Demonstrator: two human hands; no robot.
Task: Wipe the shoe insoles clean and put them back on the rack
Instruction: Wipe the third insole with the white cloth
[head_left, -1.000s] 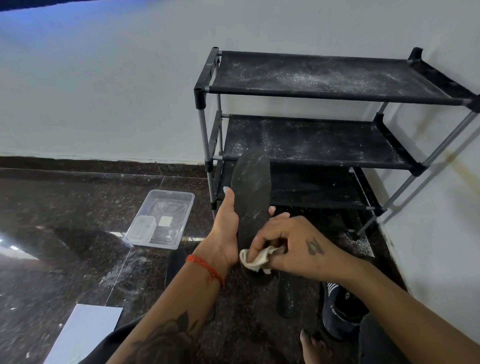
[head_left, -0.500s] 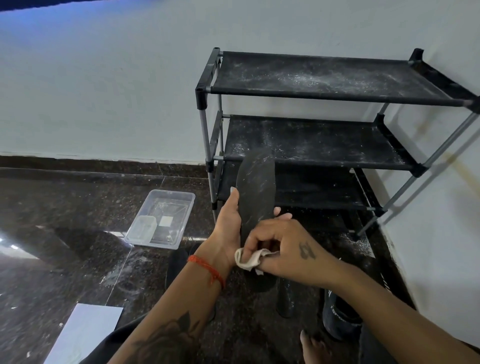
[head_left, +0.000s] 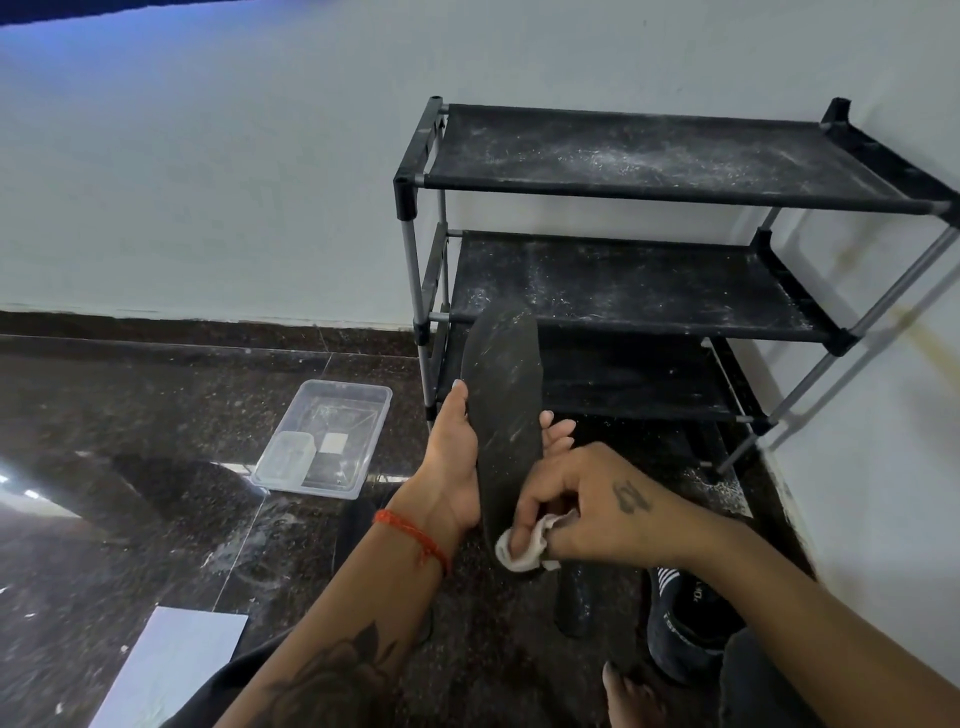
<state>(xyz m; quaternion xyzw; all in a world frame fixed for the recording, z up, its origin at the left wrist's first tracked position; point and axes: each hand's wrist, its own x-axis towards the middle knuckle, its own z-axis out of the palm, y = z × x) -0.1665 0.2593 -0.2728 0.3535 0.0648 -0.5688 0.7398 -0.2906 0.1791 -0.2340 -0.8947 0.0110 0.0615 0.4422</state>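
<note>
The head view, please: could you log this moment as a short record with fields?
left hand: left hand grips the black insole, upright
right hand: right hand presses a white cloth on the insole's lower end
rack: three-tier black rack, shelves dusted white
floor: clear plastic tray, white sheet, second insole, dark shoe
stage: wiping; nothing on the rack

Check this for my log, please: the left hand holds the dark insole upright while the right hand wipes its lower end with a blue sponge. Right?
Not quite. The head view shows the right hand wiping with a small white cloth, not a blue sponge. The rest stands: the left hand holds the dark insole upright, wiped at its lower end.
</note>
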